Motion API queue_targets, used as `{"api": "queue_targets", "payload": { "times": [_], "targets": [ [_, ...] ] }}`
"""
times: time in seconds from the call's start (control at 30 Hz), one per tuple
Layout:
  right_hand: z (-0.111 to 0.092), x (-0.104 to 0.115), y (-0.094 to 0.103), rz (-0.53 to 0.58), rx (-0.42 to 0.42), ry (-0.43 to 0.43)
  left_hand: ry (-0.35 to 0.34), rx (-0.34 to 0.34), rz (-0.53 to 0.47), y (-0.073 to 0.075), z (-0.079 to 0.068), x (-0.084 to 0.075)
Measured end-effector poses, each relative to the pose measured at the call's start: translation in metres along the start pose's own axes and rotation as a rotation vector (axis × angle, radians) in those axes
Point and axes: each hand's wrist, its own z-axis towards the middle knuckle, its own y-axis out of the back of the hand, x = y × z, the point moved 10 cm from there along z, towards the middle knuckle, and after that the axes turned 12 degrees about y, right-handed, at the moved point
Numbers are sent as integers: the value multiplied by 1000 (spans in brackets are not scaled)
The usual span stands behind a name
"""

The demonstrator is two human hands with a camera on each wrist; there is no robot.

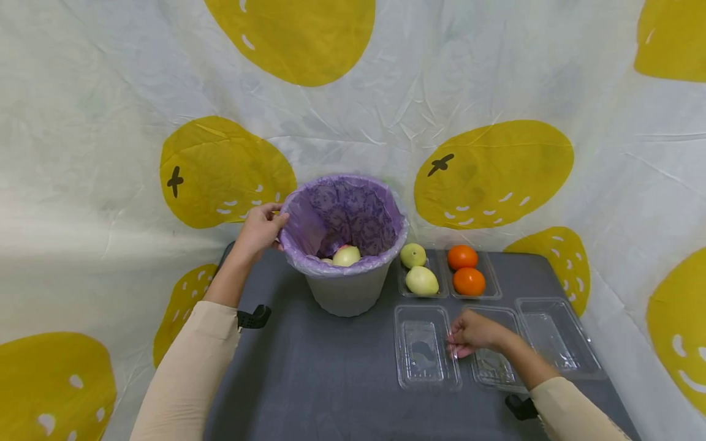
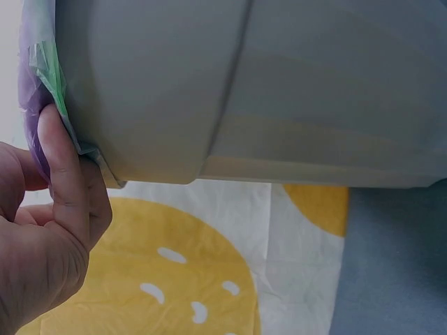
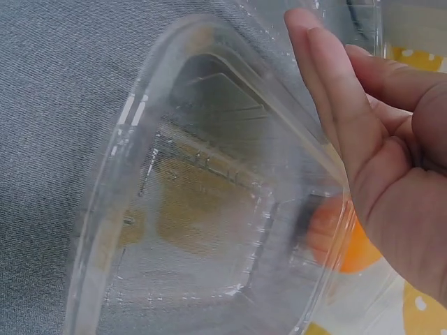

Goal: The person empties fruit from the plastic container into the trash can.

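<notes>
A pale grey trash bin (image 1: 344, 294) lined with a purple patterned bag (image 1: 358, 211) stands on the table, tilted toward me. My left hand (image 1: 261, 229) pinches its rim and the bag's edge on the left, fingers under the folded-over liner in the left wrist view. Inside lies a pale yellow fruit (image 1: 346, 256) with a reddish patch, with other items partly hidden. My right hand (image 1: 475, 332) is beside the right edge of a clear plastic tray (image 1: 405, 349); its fingers look mostly straight in the right wrist view, and whether they touch the rim is hard to tell.
Two more clear trays (image 1: 551, 334) lie at the right, one partly under my right hand. Behind them, one tray holds two pale yellow-green fruits (image 1: 421, 280) and another two orange round fruits (image 1: 469, 282). A fruit-printed cloth (image 1: 353, 122) hangs behind the table (image 1: 331, 380).
</notes>
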Motion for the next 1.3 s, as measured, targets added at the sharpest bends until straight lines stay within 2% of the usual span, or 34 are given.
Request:
{"api": "queue_targets", "payload": {
  "times": [0.17, 0.37, 0.43, 0.57, 0.93, 1.1, 1.3],
  "targets": [
    [0, 3, -2, -78, -10, -4, 4, 1, -1, 1, -1, 0],
    [-6, 14, 0, -227, -23, -39, 5, -2, 9, 2, -2, -1],
    [-8, 17, 2, -238, -19, -55, 5, -4, 8, 2, -2, -1],
    [-10, 21, 12, -194, -22, -54, 3, -6, 12, 2, -2, -2],
    [-14, 29, 69, -103, -124, -7, 4, 0, 11, 1, -3, -2],
    [-13, 33, 102, -163, -186, 22, 2, -1, 5, 1, -3, -2],
    [-16, 30, 150, -217, -333, 41, 2, -1, 8, 0, -2, -2]
  ]
}}
